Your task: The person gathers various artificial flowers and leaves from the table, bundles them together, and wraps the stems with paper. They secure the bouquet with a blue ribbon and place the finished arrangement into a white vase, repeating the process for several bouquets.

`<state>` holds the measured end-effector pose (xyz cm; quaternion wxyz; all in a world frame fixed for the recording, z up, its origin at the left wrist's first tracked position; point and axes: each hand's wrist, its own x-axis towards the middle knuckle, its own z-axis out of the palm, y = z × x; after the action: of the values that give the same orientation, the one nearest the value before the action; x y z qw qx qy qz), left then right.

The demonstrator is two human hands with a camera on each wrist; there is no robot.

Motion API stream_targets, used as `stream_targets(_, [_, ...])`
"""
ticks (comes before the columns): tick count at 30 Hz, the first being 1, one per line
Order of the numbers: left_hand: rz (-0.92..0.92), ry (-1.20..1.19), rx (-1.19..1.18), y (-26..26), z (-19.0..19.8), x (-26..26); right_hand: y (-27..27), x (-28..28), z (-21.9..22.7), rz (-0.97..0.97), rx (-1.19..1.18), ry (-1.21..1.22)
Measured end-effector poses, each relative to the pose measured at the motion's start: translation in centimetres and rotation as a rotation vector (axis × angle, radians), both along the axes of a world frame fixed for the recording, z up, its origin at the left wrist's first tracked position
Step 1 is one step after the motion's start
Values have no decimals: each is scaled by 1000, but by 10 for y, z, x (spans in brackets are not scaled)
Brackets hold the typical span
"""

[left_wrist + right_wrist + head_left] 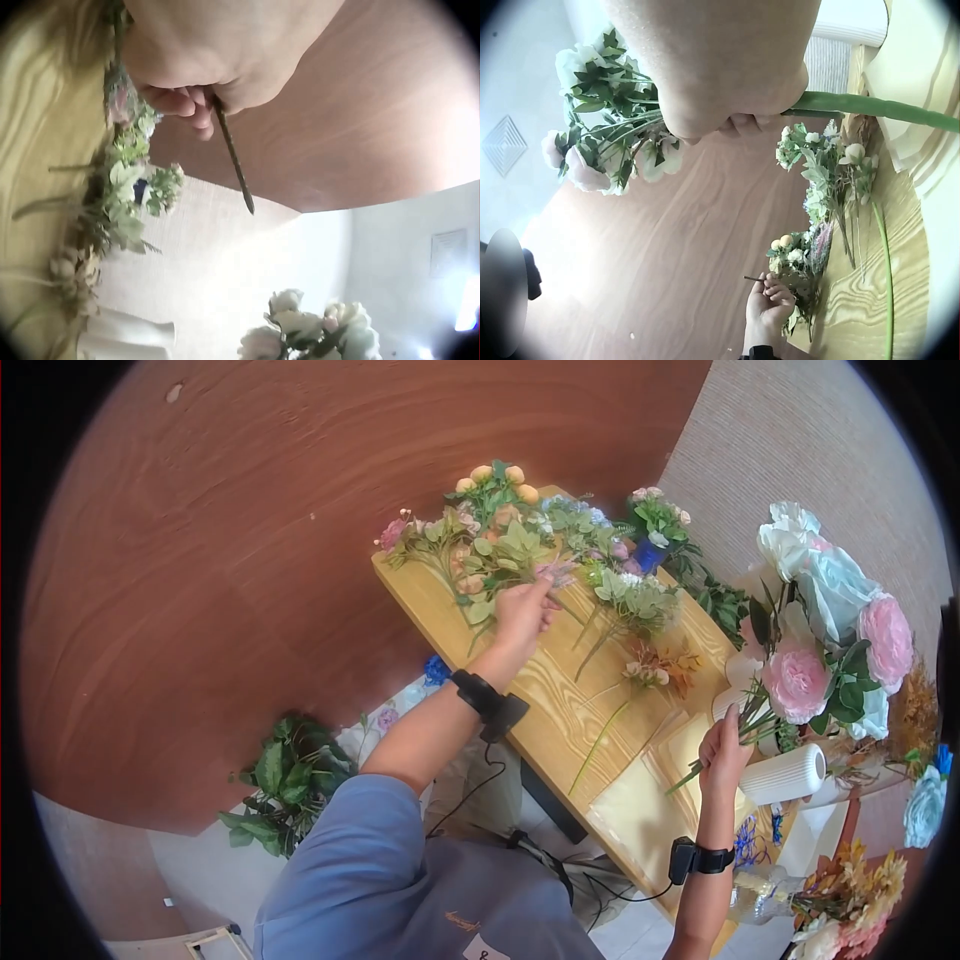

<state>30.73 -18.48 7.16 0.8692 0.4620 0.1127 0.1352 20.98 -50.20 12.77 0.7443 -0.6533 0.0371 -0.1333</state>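
My right hand (pixel 722 755) grips the green stems of a bouquet of large pink and pale blue flowers (pixel 800 680), blooms up and to the right, over the table's right side. In the right wrist view, a thick green stem (pixel 877 107) sticks out past the fist. Over the far part of the table, my left hand (pixel 525 615) pinches a thin brown stem (pixel 236 161), whose bare end shows in the left wrist view. Around its fingertips lie leafy flower sprays (pixel 520 550), and a pinkish lilac spray (pixel 557 570) overlaps them; the head of the held stem is hidden among these.
More sprays, an orange-leaved one (pixel 665 668) among them, lie on the wooden table (pixel 540 690). Pale paper sheets (pixel 630 800) are near its front edge. A white ribbed vase (pixel 785 774) lies tilted at right, above a glass vase (pixel 757 895) with flowers.
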Motion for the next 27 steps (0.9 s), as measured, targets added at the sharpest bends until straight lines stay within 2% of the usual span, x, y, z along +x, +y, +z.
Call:
stream_targets(5, [-77,-66,97,-31,-2,-4,-5,2,-5,-6,-25,5])
stream_targets(8, [-129,-72,221,-39,-7,0,-5,1,-4,-9,-34,4])
stream_targets(10, [-192,-27,408,-41,-12,4,-6,1,-4,-15,-39,0])
stream_targets(11, [-191,-26,408,-42,-14,6,-6,1,-4,-14,-39,1])
stream_targets(13, [-309,15,540,-44,-18,7,-5,0,-2,-19,-36,4])
stream_targets(14, [-305,16,540,-46,-20,7,-5,0,-3,-16,-36,3])
stream_targets(16, [-429,101,711,-47,-23,6,-6,1,-5,-22,-35,11])
stream_targets(17, [-426,100,713,-45,-24,8,-6,1,-5,-19,-33,9])
stream_targets(19, [-634,212,941,-40,-26,10,-6,0,-6,-16,-33,16])
stream_targets(20, [-631,213,941,-36,-26,12,-6,-1,-6,-14,-33,15])
stream_targets(22, [-595,205,1143,-20,-14,17,-6,0,-5,-17,-34,10])
stream_targets(24, [-265,134,1251,2,4,24,-5,1,-3,-20,-28,14])
stream_targets(27, [284,-9,1365,51,9,55,-5,0,-3,-25,-23,19])
